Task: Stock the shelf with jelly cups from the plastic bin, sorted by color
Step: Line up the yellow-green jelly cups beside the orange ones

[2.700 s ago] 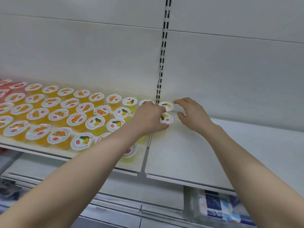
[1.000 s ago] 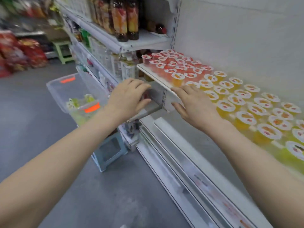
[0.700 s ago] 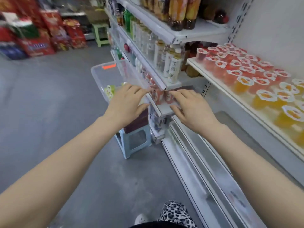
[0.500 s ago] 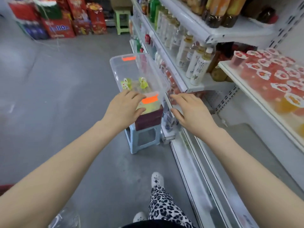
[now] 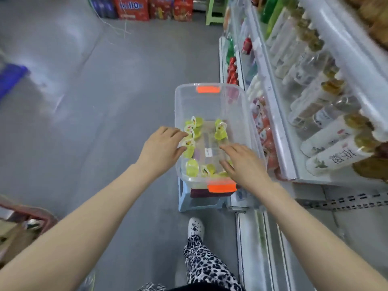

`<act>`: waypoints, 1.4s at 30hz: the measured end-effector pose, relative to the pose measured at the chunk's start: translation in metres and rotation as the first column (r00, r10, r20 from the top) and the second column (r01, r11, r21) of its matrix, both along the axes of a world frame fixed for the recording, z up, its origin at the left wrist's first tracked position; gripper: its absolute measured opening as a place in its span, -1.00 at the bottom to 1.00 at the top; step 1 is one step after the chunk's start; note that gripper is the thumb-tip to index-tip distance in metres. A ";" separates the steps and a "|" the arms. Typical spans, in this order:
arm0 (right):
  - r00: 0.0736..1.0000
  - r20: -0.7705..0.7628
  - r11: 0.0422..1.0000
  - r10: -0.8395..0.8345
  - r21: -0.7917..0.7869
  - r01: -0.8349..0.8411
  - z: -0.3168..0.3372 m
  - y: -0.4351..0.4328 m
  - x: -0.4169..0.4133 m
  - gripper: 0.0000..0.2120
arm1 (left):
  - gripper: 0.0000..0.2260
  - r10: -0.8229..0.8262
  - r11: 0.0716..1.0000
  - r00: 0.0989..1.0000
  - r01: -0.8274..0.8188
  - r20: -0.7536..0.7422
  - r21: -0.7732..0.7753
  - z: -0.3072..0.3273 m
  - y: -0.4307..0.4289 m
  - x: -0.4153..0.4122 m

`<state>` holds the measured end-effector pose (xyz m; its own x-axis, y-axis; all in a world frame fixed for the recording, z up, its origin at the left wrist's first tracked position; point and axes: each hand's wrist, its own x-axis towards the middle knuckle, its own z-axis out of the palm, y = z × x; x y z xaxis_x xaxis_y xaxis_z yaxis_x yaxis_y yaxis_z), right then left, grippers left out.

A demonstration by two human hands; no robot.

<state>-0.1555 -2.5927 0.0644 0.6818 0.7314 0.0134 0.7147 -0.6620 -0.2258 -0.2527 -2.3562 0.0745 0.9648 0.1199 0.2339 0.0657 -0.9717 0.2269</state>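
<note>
A clear plastic bin [image 5: 210,101] with orange latches sits on a pale blue stool [image 5: 189,203] in the aisle. Several yellow-green jelly cups [image 5: 192,168] lie scattered on its floor, some tipped on their sides. My left hand [image 5: 162,147] hovers over the bin's left rim, fingers relaxed, fingertips close to a cup. Over the bin's near right part hangs my right hand [image 5: 243,164], fingers spread and holding nothing. The jelly shelf is out of view.
Shelves of bottles [image 5: 327,110] run along the right, close to the bin. Grey floor [image 5: 94,101] stretches to the left. Red cartons [image 5: 151,7] stand at the far end. My leg and shoe [image 5: 196,226] are below the stool. A basket edge [image 5: 25,215] shows at lower left.
My view has swung from the jelly shelf left and down to the bin. Both empty hands have travelled from the shelf to just over the bin.
</note>
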 end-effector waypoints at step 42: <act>0.950 -0.260 0.945 -0.174 -0.316 0.086 -0.121 0.079 0.147 -0.55 | -0.61 0.142 0.988 0.771 -0.072 -0.621 0.136 -0.111 0.004 0.219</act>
